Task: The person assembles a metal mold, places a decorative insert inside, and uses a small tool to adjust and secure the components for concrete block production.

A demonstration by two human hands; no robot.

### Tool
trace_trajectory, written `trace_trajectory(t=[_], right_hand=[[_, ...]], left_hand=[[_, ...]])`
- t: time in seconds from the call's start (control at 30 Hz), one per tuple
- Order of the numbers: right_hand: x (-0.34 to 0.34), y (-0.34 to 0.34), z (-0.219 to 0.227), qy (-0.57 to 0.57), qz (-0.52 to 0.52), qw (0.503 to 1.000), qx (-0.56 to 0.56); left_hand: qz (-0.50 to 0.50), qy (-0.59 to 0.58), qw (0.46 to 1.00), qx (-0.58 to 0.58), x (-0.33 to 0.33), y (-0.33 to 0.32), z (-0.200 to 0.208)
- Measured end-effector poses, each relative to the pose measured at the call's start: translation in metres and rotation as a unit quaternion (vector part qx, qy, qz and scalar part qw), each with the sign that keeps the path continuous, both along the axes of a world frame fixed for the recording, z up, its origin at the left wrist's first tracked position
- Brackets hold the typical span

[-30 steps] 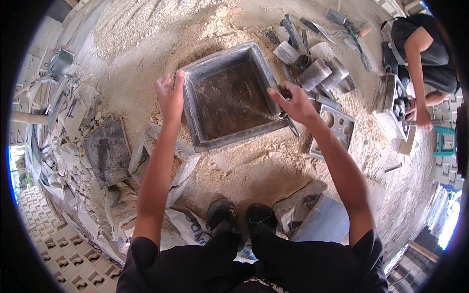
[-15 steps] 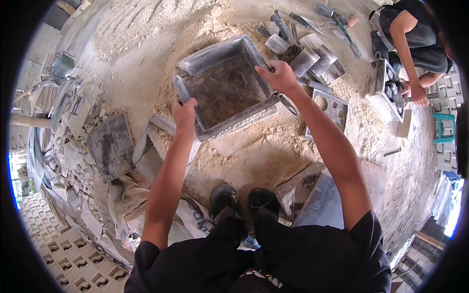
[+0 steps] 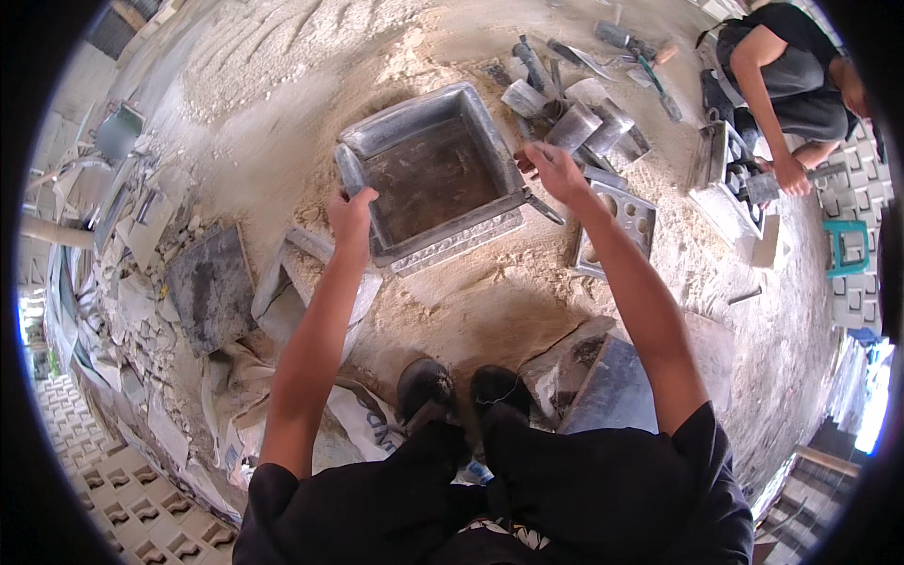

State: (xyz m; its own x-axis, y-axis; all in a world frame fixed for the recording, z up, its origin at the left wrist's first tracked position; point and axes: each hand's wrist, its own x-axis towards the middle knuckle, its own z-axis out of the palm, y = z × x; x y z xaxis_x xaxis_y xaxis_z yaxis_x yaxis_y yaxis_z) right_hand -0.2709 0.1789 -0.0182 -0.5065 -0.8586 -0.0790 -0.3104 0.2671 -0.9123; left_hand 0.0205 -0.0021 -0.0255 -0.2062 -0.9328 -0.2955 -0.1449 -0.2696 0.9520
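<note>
A square grey metal mould (image 3: pixel 408 137) with raised walls and a dark, dusty bottom sits on the sandy ground ahead of me. A pale patterned edge (image 3: pixel 461 242) shows under its near side. My left hand (image 3: pixel 351 218) is closed on the mould's left wall, thumb over the rim. Just off the right wall hovers my right hand (image 3: pixel 556 171), its fingers loosely bent and apart with nothing visible in them. A metal latch handle (image 3: pixel 544 206) sticks out from the mould's near right corner, below that hand.
Metal cylinders (image 3: pixel 574 127) and hand tools lie beyond my right hand, beside a plate with round holes (image 3: pixel 642 222). At far right a crouching person (image 3: pixel 772 75) works at another mould (image 3: pixel 725 202). Rubble and a dark slab (image 3: pixel 212 287) lie left; a teal stool (image 3: pixel 847 248) stands right.
My right hand has let go of the mould's right wall and moved slightly down and right. The mould has settled a little lower in view, with my left hand still on it.
</note>
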Motion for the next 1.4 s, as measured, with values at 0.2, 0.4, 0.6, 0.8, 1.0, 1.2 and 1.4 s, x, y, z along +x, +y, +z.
trace_trajectory(t=[0.2,0.4,0.6,0.8,1.0,1.2,1.4], right_hand=[[0.01,0.05,-0.024,-0.051,0.089,0.995,0.02],[0.025,0.049,-0.005,0.073,0.04,0.993,0.081],[0.031,0.053,-0.005,0.087,-0.011,0.993,0.073],[0.029,0.077,-0.009,-0.024,-0.021,0.989,0.144],[0.032,0.079,-0.041,-0.046,-0.081,0.995,0.045],[0.055,0.084,-0.036,0.039,-0.11,0.993,0.024],[0.031,0.078,-0.035,-0.097,-0.1,0.971,0.194]], left_hand=[[-0.004,0.013,0.999,-0.03,0.004,-0.009,-0.012],[-0.002,-0.029,0.999,-0.019,0.0,-0.005,-0.009],[-0.027,0.022,0.999,-0.028,0.011,-0.02,-0.027],[-0.039,0.005,0.999,-0.037,0.009,-0.008,-0.006],[-0.048,0.018,0.998,-0.033,0.006,-0.01,-0.014],[-0.061,0.047,0.996,-0.039,0.006,-0.012,-0.019],[-0.08,0.019,0.995,-0.053,0.006,-0.017,-0.027]])
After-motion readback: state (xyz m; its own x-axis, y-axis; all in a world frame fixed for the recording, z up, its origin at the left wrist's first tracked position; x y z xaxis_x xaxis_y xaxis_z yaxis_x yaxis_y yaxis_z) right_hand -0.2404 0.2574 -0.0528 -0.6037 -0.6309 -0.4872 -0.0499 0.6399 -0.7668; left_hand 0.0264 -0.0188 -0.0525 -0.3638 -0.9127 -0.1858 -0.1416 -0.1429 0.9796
